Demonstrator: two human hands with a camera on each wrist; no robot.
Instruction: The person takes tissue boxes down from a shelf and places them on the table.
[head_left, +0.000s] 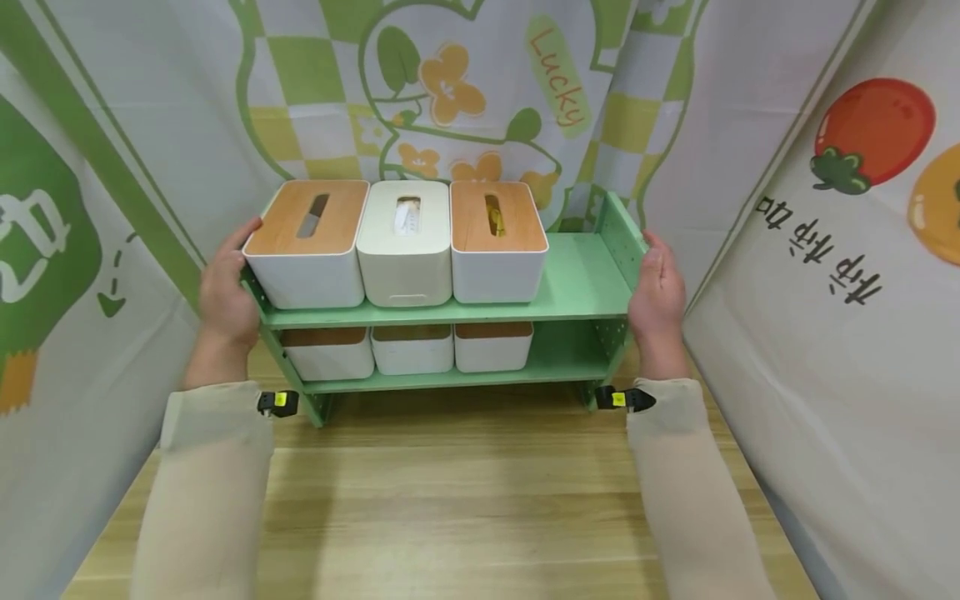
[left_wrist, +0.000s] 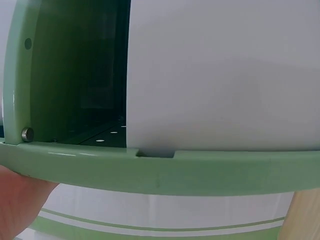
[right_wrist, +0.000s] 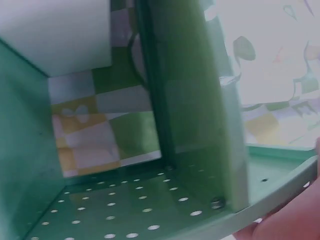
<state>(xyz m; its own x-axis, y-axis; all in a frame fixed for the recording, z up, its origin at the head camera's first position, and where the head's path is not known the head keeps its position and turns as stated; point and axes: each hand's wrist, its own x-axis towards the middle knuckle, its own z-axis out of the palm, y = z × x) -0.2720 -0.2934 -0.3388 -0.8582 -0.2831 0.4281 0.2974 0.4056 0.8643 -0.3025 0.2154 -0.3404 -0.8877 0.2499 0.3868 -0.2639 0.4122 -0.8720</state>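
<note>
A two-tier green shelf [head_left: 581, 275] stands between my hands. My left hand [head_left: 227, 296] grips its left side panel from outside, and in the left wrist view part of that hand [left_wrist: 22, 200] shows against the panel's edge. The right hand [head_left: 657, 300] holds the right side panel [head_left: 622, 237] near its top; its fingers show low in the right wrist view. On the upper tier sit a wood-lidded tissue box [head_left: 288, 217] at the left, a cream tissue box [head_left: 405, 242] in the middle and another wood-lidded tissue box [head_left: 498, 229].
Three white boxes stand on the lower tier [head_left: 573, 350], their tops partly hidden by the upper board. Beneath is a wooden table [head_left: 450, 500]. A patterned curtain [head_left: 480, 100] hangs behind the shelf, and white printed sheets [head_left: 847, 350] flank both sides.
</note>
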